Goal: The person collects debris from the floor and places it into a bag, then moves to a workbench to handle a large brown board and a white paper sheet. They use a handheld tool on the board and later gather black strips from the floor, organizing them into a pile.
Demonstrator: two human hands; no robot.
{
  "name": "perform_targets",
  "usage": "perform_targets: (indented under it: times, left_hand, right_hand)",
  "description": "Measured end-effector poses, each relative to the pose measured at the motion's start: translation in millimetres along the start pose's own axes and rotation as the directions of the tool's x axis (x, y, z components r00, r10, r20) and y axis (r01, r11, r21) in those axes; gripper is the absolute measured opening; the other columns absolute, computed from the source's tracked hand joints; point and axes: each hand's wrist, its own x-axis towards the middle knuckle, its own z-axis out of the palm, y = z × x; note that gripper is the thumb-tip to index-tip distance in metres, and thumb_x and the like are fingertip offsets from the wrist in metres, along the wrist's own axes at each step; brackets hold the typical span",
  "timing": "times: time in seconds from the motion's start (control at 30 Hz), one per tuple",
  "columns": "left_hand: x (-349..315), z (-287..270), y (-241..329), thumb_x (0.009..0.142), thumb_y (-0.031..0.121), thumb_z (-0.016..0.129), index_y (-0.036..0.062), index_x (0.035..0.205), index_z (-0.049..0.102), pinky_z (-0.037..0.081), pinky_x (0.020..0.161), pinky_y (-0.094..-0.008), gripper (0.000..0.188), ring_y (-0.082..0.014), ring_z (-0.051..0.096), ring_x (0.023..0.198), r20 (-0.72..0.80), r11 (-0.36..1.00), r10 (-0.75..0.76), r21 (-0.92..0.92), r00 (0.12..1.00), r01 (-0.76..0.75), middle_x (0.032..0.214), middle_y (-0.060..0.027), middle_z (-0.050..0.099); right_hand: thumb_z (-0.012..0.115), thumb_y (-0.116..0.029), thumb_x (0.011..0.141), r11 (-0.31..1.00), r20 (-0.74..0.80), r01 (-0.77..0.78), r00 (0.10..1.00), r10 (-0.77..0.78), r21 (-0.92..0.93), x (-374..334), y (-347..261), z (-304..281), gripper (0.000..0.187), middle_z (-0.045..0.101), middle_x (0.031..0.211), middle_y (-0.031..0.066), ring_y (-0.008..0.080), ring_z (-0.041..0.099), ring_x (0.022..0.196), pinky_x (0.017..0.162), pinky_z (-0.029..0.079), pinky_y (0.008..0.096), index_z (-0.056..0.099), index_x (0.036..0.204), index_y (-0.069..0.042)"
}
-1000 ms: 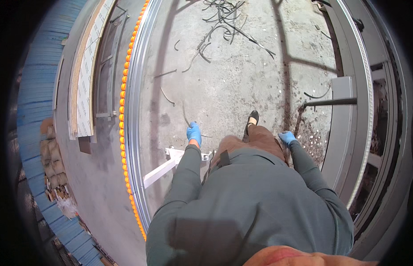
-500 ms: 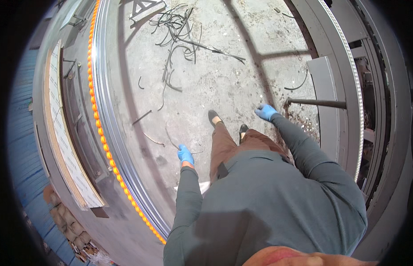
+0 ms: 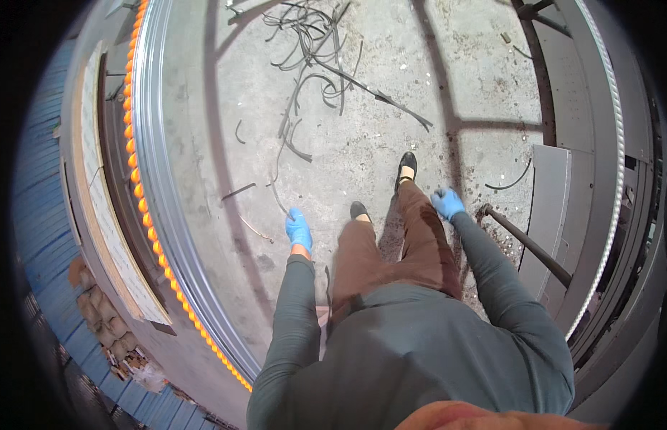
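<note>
Blue-gloved, the left hand (image 3: 298, 229) kept its grip pressed around a thin dark strip (image 3: 278, 199) over the concrete floor (image 3: 491, 86), near left. One strip seemed collected; the far tangle of black strips (image 3: 322, 64), a straight scrap (image 3: 239, 190) and a curved scrap (image 3: 511, 183) at right lay unpicked. The held strip's long axis bowed far and slightly left. Whether the right hand (image 3: 446, 203), fingers seemingly curled, pinched anything could not be told.

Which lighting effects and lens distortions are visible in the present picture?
Head view: the orange rollers and silver rails bow outward, inside a black rounded border; head view: dark shadow bands cross the grey floor; head view: pale shine streaks the silver rails.
</note>
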Motion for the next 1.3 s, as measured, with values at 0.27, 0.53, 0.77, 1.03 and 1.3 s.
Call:
perform_targets:
  times: [0.27,0.53,0.77,1.03,1.3]
  left_hand:
    - [143.7,98.8,2.2,0.104,0.042,0.047,-0.0094,0.114,0.064,0.050,0.090,-0.0408,0.056,-0.0301,0.066,0.099,-0.056,0.993,0.118,0.031,0.991,-0.116,0.108,-0.0202,0.071]
    - [385.9,230.4,-44.5,0.103,0.037,0.048,-0.0080,0.118,0.064,0.048,0.095,-0.0469,0.050,-0.0443,0.062,0.111,-0.096,0.893,0.382,0.293,0.919,-0.341,0.119,-0.0304,0.066]
    - [556.8,301.9,-56.2,0.100,0.044,0.047,0.0023,0.145,0.051,0.032,0.117,-0.0493,0.061,-0.0451,0.038,0.142,-0.113,0.780,0.500,0.490,0.858,-0.390,0.151,-0.0300,0.043]
    - [608.4,335.7,-51.2,0.088,0.057,0.060,0.0094,0.159,0.030,0.021,0.123,-0.0509,0.091,-0.0401,0.027,0.151,0.051,0.726,0.403,0.589,0.914,-0.354,0.163,-0.0228,0.028]
    - [561.8,356.0,-44.5,0.079,0.041,0.074,-0.0004,0.122,0.058,0.054,0.090,-0.0465,0.062,-0.0410,0.069,0.105,0.199,0.615,0.316,0.701,0.928,-0.360,0.115,-0.0254,0.070]
  right_hand:
    - [0.060,-0.039,0.091,0.918,-0.060,0.157,0.980,-0.191,-0.366,235.9,-84.6,-23.5,0.036,0.072,0.109,0.0211,0.0385,0.068,0.105,0.093,0.053,0.0473,0.074,0.106,-0.009]
    - [0.062,-0.039,0.091,0.785,-0.177,0.145,0.935,-0.309,-0.603,485.0,-131.5,83.7,0.040,0.069,0.115,0.0181,0.0348,0.067,0.108,0.091,0.053,0.0487,0.067,0.116,-0.008]
    - [0.066,-0.030,0.087,0.658,-0.396,0.027,0.781,-0.484,-0.753,628.3,-127.2,145.2,0.038,0.066,0.113,0.0133,0.0323,0.065,0.105,0.087,0.051,0.0466,0.064,0.118,-0.008]
    - [0.059,-0.025,0.091,0.721,-0.340,0.008,0.878,-0.337,-0.693,670.5,-157.1,147.3,0.028,0.075,0.097,0.0212,0.0371,0.074,0.093,0.079,0.057,0.0473,0.077,0.099,-0.005]
    - [0.054,-0.039,0.098,0.864,-0.400,0.273,0.799,-0.448,-0.423,645.5,-250.1,196.5,0.034,0.071,0.093,0.0210,0.0415,0.069,0.089,0.077,0.052,0.0509,0.067,0.099,-0.009]
